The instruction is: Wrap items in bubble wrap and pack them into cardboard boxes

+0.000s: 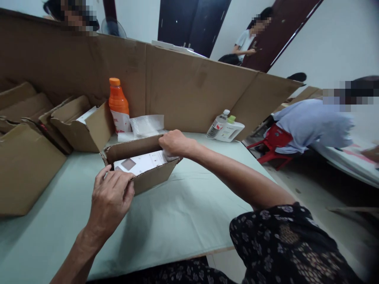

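A small open cardboard box (149, 179) sits in the middle of the pale green table (183, 213), with a white printed item (142, 162) lying inside it. My left hand (110, 197) grips the box's near left corner, fingers curled over the rim. At the far right end of the box my right hand (175, 142) is closed, knuckles up, pressing on the white item and the box's rim. What its fingers pinch is hidden.
An orange bottle (119, 104) and clear plastic bags (147, 124) stand behind the box. More open cartons (79, 126) and flat cardboard (23, 169) lie at left. A water bottle (217, 124) and a white jug (230, 130) stand at the back right. A tall cardboard wall (192, 86) borders the table. Other people sit beyond.
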Tool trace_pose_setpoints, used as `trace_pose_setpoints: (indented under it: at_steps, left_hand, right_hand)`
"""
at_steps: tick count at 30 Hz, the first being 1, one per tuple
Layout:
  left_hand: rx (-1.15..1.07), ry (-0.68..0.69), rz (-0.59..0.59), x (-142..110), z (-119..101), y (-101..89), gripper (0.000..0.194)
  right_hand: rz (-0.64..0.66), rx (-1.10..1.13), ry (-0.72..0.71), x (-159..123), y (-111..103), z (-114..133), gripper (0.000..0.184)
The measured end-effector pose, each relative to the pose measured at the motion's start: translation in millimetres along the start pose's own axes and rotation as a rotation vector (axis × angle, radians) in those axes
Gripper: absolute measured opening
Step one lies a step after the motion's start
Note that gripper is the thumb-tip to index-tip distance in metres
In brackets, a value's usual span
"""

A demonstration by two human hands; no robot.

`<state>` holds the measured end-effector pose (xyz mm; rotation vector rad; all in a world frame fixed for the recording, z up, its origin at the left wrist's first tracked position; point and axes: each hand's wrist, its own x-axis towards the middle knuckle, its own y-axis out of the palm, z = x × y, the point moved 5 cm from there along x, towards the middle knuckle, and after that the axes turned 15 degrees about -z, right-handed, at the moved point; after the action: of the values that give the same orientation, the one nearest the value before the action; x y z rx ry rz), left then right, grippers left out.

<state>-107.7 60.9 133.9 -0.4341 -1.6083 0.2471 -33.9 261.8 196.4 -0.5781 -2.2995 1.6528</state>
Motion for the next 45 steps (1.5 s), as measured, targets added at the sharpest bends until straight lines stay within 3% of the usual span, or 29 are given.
trace_pose_setpoints:
  at_steps: [7,15,19,27,33,35,39,41,43,45]
  left_hand:
    - [-0.016,0.008,0.011,-1,-1,-1.2,0.016]
    - [-0.005,-0.011,0.012,2,3,1.9,0.017]
    - [-0.014,-0.011,0.015,2,3,2.8,0.016]
    - [-0.02,-0.015,0.02,1,2,1.1,0.018]
    - [-0.025,-0.021,0.028,0,4,5.4,0.015]
    - [-0.036,-0.043,0.013,1,4,3.4,0.018]
    - [-0.01,-0.235,-0.081,-3,11,-17.6,0.055]
    - [-0.014,-0.407,-0.116,-16,22,-28.9,0.069]
    - [-0.091,-0.654,-0.092,-42,37,-30.4,0.072]
    - [-0.228,-0.926,-0.008,-74,50,-20.1,0.076]
  right_hand:
    - [0.117,0.04,-0.018,-4,1,0,0.032]
    - [0.108,0.184,-0.019,-11,7,-2,0.03]
    - [0.028,0.142,0.024,-19,4,-10,0.029]
    - [0.157,0.174,-0.076,-2,32,2,0.023]
    - [0.11,0.201,0.007,-1,27,-1,0.022]
    - [0.002,0.25,0.041,-6,18,-6,0.017]
    - [-0.498,0.504,0.215,-47,-1,-35,0.016]
    - [-0.715,0.651,0.328,-81,9,-52,0.017]
    - [-0.788,0.775,0.415,-109,38,-57,0.018]
    - [-0.71,0.907,0.447,-119,78,-46,0.027]
